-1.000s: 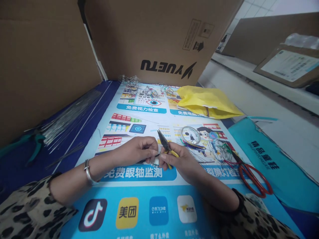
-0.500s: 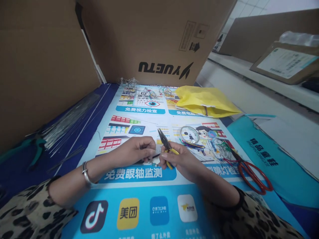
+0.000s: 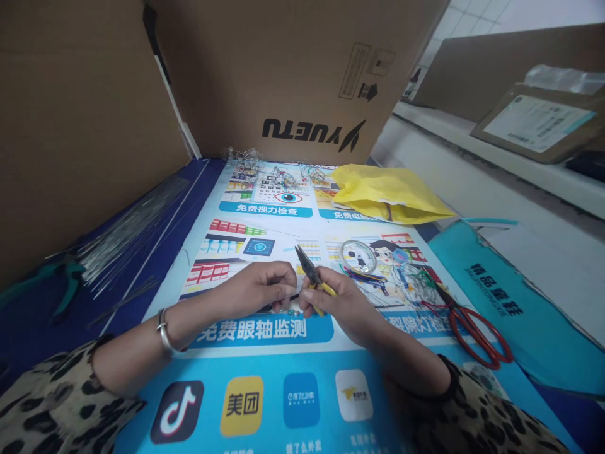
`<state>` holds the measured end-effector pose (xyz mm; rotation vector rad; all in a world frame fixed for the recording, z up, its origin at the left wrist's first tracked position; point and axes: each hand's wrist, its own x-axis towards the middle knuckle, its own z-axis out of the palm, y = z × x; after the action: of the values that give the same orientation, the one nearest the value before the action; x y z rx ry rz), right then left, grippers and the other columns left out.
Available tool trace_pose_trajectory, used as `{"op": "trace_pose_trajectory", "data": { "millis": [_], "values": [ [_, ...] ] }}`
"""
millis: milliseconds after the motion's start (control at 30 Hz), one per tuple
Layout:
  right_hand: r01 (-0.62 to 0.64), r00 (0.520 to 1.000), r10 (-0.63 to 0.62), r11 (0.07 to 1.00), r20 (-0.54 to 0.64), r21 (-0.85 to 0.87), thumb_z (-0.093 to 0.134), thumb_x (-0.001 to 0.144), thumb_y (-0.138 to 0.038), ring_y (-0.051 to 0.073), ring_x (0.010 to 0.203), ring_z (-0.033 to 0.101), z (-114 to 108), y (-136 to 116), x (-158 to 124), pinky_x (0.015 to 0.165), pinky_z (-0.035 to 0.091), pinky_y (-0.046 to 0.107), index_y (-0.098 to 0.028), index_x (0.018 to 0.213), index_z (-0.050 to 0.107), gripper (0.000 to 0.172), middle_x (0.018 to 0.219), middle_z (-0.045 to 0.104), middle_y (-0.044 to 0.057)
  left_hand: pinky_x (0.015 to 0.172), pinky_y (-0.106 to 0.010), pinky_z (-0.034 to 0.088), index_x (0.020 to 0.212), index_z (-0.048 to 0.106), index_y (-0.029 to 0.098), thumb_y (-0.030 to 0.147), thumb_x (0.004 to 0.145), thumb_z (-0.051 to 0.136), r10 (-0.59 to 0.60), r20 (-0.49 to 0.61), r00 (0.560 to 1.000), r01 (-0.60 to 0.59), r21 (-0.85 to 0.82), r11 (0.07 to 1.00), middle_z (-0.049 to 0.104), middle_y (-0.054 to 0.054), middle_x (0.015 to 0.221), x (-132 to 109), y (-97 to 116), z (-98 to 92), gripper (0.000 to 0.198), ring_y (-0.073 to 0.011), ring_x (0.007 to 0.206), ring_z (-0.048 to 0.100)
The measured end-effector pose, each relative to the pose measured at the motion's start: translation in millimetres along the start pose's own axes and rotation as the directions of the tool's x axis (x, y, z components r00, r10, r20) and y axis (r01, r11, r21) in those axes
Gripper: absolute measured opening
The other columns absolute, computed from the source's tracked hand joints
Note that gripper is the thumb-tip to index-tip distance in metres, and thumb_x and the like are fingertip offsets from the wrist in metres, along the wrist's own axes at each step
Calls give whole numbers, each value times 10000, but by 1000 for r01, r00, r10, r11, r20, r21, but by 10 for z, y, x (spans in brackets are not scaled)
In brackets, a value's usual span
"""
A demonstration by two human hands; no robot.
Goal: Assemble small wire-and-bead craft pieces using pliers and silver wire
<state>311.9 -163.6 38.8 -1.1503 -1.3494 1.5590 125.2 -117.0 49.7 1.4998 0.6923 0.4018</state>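
Note:
My left hand is pinched on a thin dark wire with small pale beads hanging under it. My right hand is closed round yellow-handled needle-nose pliers, whose dark jaws point up and away; its fingertips also meet the wire's right end. Both hands hover just above a blue printed poster on the table. I wear leopard-print sleeves and a silver bangle on the left wrist.
Red-handled scissors and a tangle of coloured wires lie right of my hands, with a clear tape roll behind. A yellow bag, cardboard boxes, straight metal wires and green pliers surround.
The hands have stayed together on the wire; the pliers' jaws have shifted slightly left and the view has tilted a little.

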Motion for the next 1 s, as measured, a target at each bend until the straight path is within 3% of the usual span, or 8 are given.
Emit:
{"op": "trace_pose_trajectory", "data": {
  "millis": [333,1000],
  "values": [
    [64,998,-65,990,-5,-123,591,769,-352,111,598,571,15,-1,-12,599,466,264,-188,787,508,184,666,567,-25,554,-225,384,731,482,149,298,799,549,-21,61,998,29,-134,991,553,19,639,26,-58,-36,177,-78,542,499],
    [79,995,-91,954,-30,-290,559,785,-285,125,619,582,42,-34,-15,616,461,262,-201,771,499,104,658,577,-25,544,-231,398,714,492,143,289,791,572,-5,152,988,38,-216,976,564,28,579,23,-56,-100,183,-79,510,501]
  ]
}}
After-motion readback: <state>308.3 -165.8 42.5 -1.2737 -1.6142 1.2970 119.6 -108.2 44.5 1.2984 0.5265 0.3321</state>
